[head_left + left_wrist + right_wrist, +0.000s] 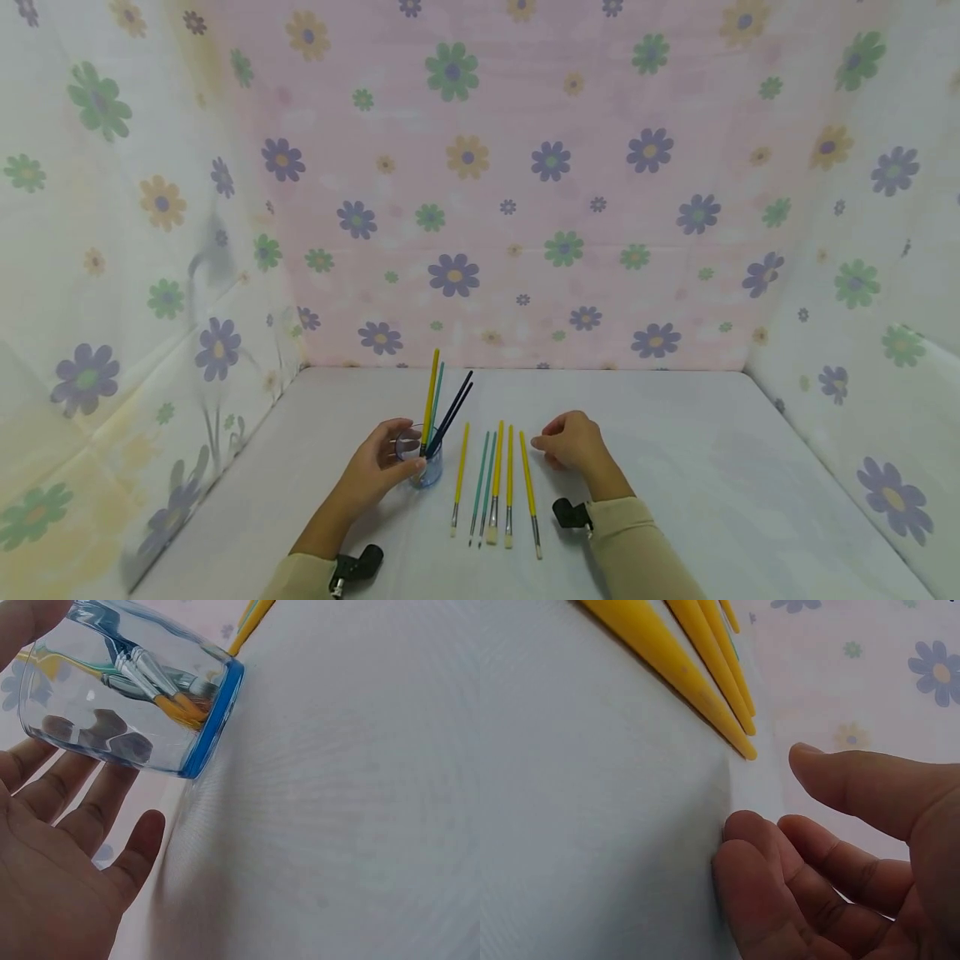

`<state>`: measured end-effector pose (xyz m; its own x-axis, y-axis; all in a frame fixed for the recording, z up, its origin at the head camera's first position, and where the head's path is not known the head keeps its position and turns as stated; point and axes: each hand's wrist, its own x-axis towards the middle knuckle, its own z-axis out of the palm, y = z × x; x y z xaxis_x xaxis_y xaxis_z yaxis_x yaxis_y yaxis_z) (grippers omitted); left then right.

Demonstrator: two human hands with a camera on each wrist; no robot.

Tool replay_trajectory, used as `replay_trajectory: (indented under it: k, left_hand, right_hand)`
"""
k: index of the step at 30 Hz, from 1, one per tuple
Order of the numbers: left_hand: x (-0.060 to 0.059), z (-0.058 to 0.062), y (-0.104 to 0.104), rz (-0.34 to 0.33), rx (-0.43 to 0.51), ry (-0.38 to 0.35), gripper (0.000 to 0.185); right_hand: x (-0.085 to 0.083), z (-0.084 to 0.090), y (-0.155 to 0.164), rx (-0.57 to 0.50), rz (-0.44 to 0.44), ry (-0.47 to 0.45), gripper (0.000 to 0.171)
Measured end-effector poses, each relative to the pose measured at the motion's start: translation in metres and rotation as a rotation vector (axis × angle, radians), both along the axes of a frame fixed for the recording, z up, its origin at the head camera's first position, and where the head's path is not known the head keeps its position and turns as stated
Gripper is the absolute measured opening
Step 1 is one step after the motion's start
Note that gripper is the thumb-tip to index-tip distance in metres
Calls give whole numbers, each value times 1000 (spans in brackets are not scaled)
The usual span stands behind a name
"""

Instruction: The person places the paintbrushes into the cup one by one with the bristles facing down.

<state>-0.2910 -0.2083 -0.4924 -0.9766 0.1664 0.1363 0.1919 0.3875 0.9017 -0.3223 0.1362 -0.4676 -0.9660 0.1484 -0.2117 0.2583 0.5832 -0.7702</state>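
My left hand (369, 473) holds a clear glass cup (430, 478) with a blue base, thumb on one side and fingers round the other. Inside stand a yellow paintbrush (431, 396), a teal paintbrush (438, 387) and two dark-handled paintbrushes (454, 407), bristles down, as the left wrist view shows. To the right of the cup several yellow and teal paintbrushes lie in a row, bristles toward me. My right hand (576, 442) is beside the handle end of the rightmost yellow paintbrush (528, 473), fingers loosely bent, thumb apart, holding nothing.
A white-covered table (712, 467) carries everything. Flower-patterned cloth (517, 275) hangs along the back and both sides. A black wrist mount (360, 563) sits at the left sleeve, another black mount (572, 513) at the right sleeve.
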Motion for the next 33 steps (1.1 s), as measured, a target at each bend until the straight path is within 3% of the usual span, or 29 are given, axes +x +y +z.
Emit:
replay_trajectory:
  k: [19, 26, 33]
  left_hand:
    - [0, 1, 0, -7, -13, 5, 68]
    - [-1, 0, -2, -21, -9, 10, 68]
    - [-3, -1, -3, -31, -11, 13, 71]
  right_hand:
    - [5, -6, -18, 99, 125, -9, 34]
    - [10, -6, -22, 135, 167, 27, 34]
    - [14, -2, -24, 148, 185, -10, 32]
